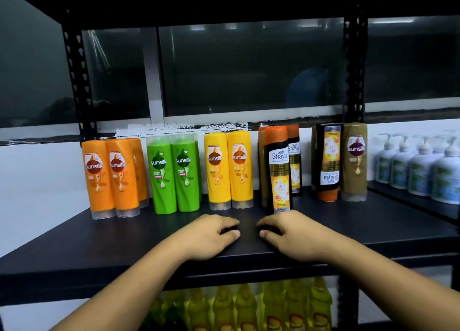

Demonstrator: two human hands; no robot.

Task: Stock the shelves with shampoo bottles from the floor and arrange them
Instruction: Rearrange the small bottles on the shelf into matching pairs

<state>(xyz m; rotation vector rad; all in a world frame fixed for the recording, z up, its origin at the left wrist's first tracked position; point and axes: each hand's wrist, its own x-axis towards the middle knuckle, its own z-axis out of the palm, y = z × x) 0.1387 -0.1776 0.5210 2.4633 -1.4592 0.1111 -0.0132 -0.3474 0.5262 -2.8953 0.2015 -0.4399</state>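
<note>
Hands (pixel 211 233) (pixel 296 236) rest empty on the shelf (pixel 99 246) front edge, fingers curled loosely, gripping nothing. Bottles stand upright in a row just beyond. Inverted Shayla bottle (pixel 328 161) sits beyond-right, nearer the right hand; probably flip that.

2 bare forearms, hands (pixel 211 233) unadorned, no sleeves visible
</note>
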